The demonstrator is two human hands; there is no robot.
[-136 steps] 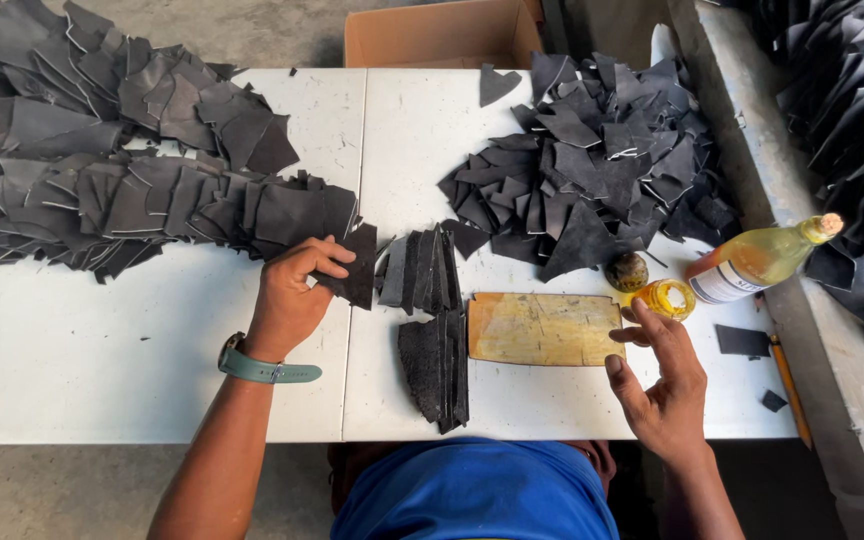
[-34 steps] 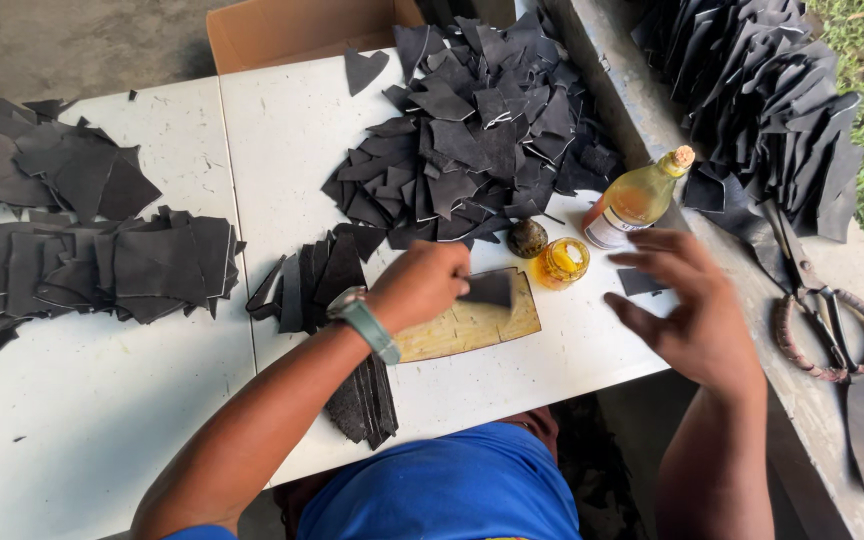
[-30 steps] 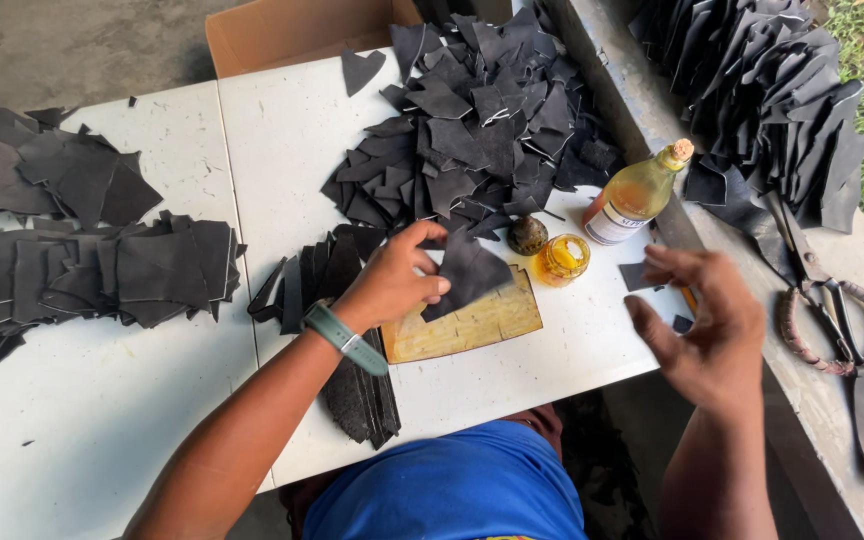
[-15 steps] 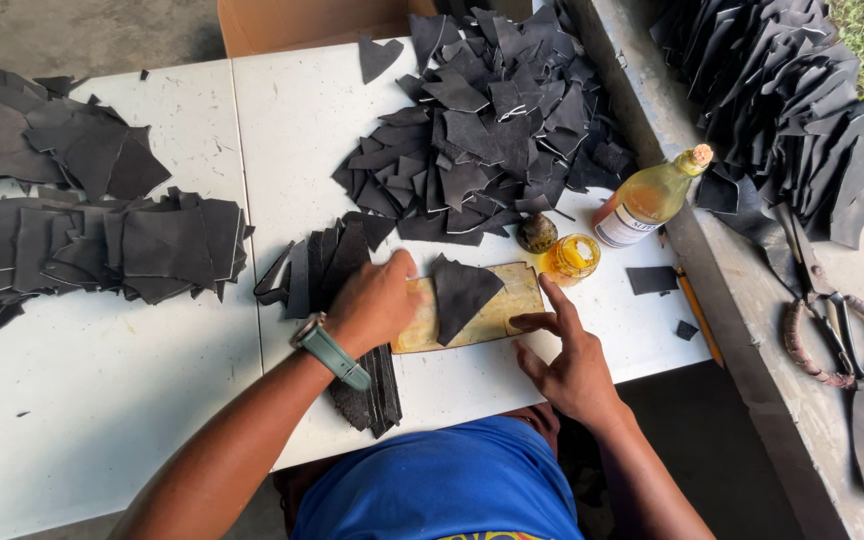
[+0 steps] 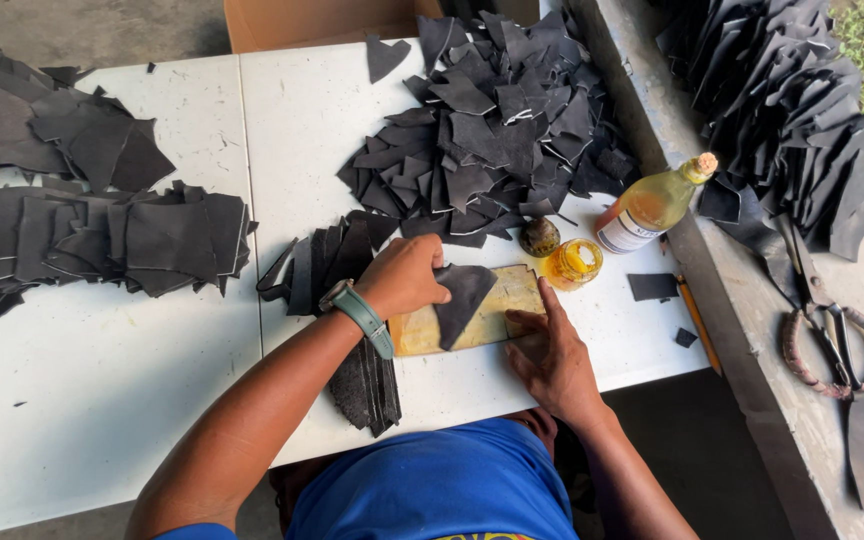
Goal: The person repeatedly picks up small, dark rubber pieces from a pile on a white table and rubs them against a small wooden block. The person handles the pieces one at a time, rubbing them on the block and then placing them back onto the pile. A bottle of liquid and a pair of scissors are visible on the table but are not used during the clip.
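We note a dark, roughly triangular leather piece (image 5: 464, 298) lying on a yellowish board (image 5: 497, 322) near the front edge of the white table (image 5: 102, 380). The left hand (image 5: 404, 280) is curled down on the piece's left edge, fingers bent tight and pinning it to the board; a teal wristwatch (image 5: 357, 310) sits on that wrist. The right hand (image 5: 552, 352) lies flat on the board's right end, fingers stretched out and loosely spread, gripping nothing, just beside the leather piece.

Just left of the board we see a fanned stack of dark cut pieces (image 5: 327, 262), and another stack (image 5: 367, 382) at the near edge under the left forearm. Just past the board's far right corner stand a small open jar of yellow liquid (image 5: 574, 264) and a round dark object (image 5: 539, 237), possibly a lid, though we cannot tell. A corked bottle of yellow liquid (image 5: 652, 205) lies tilted to the right of these.

Farther back is a big heap of dark scraps (image 5: 492, 120). More sorted pieces (image 5: 92, 235) cover the left of the table. On the concrete ledge at right lie large shears (image 5: 832, 335) and another leather pile (image 5: 782, 100).
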